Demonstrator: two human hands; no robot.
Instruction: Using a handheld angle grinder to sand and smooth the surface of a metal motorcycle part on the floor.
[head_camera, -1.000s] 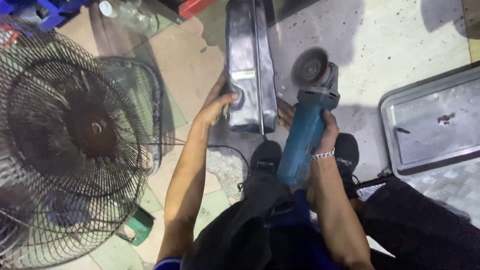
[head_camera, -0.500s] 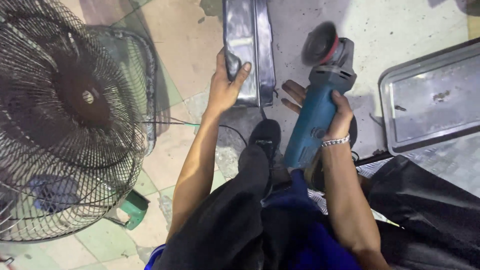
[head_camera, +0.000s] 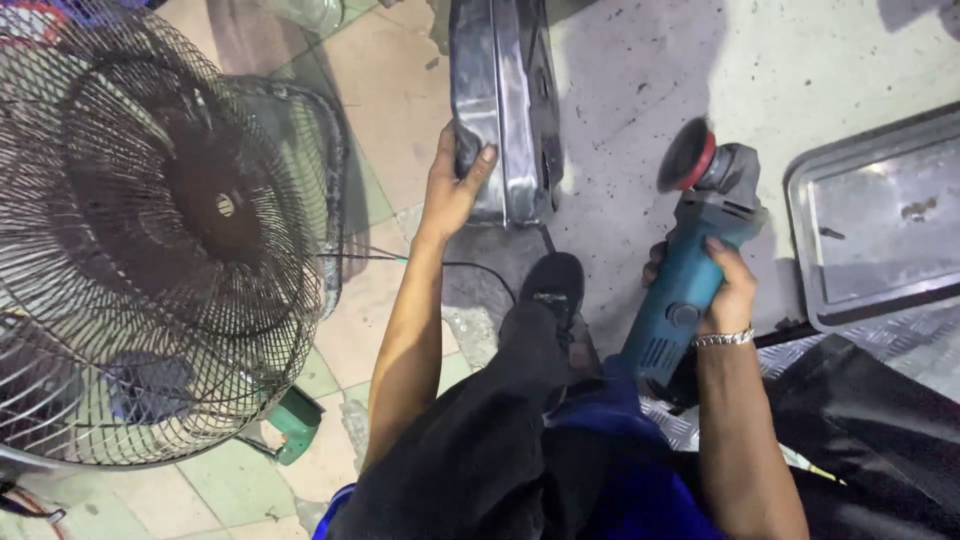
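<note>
On the floor by the black shoe (head_camera: 553, 285): left hand (head_camera: 452, 190) grip clamped on the near end of a shiny metal tray (head_camera: 497, 105). Right hand (head_camera: 722, 290) grip wrapped around a teal angle grinder (head_camera: 690, 265), disc raised off the concrete. Caged fan (head_camera: 150, 230) left, second steel tray (head_camera: 880, 220) right.

Bare forearms, no sleeves; silver bracelet (head_camera: 722, 339) on right wrist; black trousers (head_camera: 480, 450); black shoe (head_camera: 553, 282); blue garment (head_camera: 640, 490).

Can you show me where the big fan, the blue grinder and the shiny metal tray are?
fan (head_camera: 215, 205), head view, on its hub behind the wire cage.
grinder (head_camera: 680, 295), head view, on its blue body.
metal tray (head_camera: 880, 225), head view, on its flat bottom.
</note>
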